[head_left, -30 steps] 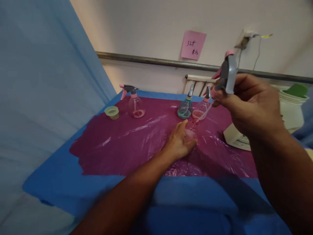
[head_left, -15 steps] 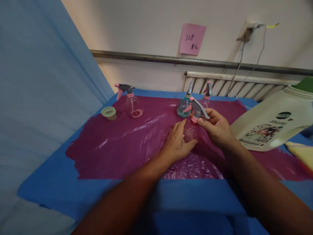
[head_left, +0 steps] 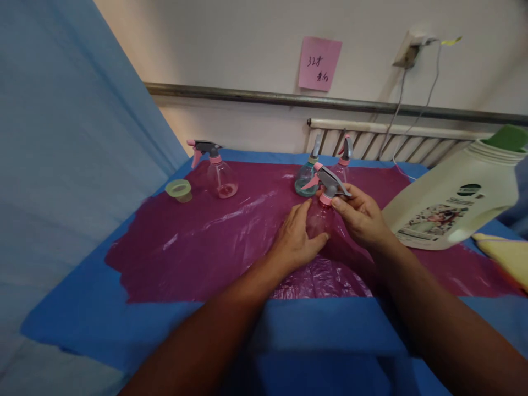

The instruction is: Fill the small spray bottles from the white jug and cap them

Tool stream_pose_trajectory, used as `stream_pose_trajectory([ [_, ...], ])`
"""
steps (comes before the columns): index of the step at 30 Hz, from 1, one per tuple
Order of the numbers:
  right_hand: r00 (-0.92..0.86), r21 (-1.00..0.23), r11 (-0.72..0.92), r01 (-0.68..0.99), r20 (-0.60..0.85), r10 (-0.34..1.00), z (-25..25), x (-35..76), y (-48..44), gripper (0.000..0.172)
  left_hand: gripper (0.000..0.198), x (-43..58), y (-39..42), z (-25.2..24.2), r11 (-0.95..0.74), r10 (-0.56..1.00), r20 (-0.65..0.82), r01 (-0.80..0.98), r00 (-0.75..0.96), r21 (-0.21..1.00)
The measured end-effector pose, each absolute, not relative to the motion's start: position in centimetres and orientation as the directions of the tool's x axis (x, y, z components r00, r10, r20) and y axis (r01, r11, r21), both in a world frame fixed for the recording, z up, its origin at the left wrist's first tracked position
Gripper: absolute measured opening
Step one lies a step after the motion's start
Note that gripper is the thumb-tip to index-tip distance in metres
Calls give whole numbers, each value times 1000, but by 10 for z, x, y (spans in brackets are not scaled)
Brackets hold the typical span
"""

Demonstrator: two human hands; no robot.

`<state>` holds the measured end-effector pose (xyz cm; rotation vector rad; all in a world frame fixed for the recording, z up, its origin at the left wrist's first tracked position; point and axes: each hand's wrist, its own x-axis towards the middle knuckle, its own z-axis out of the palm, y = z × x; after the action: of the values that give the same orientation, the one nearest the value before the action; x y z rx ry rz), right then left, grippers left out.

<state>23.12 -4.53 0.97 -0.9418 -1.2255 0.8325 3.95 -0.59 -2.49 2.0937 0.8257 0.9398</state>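
A clear spray bottle with a pink collar and grey-pink head (head_left: 325,190) stands upright on the plum plastic sheet (head_left: 206,242). My left hand (head_left: 296,234) is wrapped round its body from the left, thumb in front. The fingers and thumb of my right hand (head_left: 359,213) pinch the collar and the base of the spray head. Just behind stand a teal spray bottle (head_left: 306,180) and another pink one (head_left: 343,165), partly hidden. To the left is a pink spray bottle (head_left: 223,180) with a little liquid, beside a small green-lidded cup (head_left: 180,190).
A large cream jug with a green cap (head_left: 449,203) stands close on the right, beside a yellow cloth (head_left: 501,254). A blue curtain (head_left: 82,137) hangs at the left. Behind the table are a metal rail (head_left: 231,94), a radiator (head_left: 383,130) and hanging cables.
The spray head in my right hand has turned slightly, its nozzle now further left. Both hands keep their places on the bottle. The whole view has shifted a little.
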Motion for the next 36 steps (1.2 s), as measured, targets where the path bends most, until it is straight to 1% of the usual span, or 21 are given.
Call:
stream_pose_trajectory([
  [6, 148, -914, 406, 7, 403, 903, 8, 231, -46, 36, 84, 39, -7, -25, -552, 765, 359, 256, 535, 794],
  [10, 188, -903, 425, 63, 429, 883, 7, 229, -47, 36, 84, 39, -8, -25, -553, 763, 364, 248, 534, 795],
  [14, 222, -902, 425, 68, 429, 875, 5, 225, -47, 38, 84, 40, -8, -23, -552, 765, 364, 250, 531, 796],
  [16, 263, -906, 419, 65, 421, 868, 5, 219, -48, 39, 85, 40, -8, -23, -550, 769, 360, 260, 528, 794],
  [21, 429, -909, 413, 50, 393, 813, 2, 204, -49, 44, 85, 40, -6, -26, -559, 762, 375, 243, 528, 792],
  [24, 472, -919, 395, -2, 347, 810, 1, 203, -45, 49, 86, 40, -5, -28, -560, 761, 380, 237, 526, 794],
  [26, 460, -922, 386, -40, 326, 826, 1, 207, -43, 54, 87, 40, -6, -28, -559, 762, 379, 237, 526, 795],
  [28, 413, -923, 383, -46, 332, 848, 2, 211, -41, 53, 87, 40, -6, -27, -554, 764, 369, 245, 529, 795],
  [32, 325, -919, 395, 0, 374, 869, 6, 219, -44, 39, 87, 40, -8, -25, -550, 768, 353, 267, 535, 791],
  [36, 233, -920, 391, 24, 386, 893, 11, 226, -50, 32, 86, 40, -8, -24, -553, 767, 357, 267, 533, 789],
])
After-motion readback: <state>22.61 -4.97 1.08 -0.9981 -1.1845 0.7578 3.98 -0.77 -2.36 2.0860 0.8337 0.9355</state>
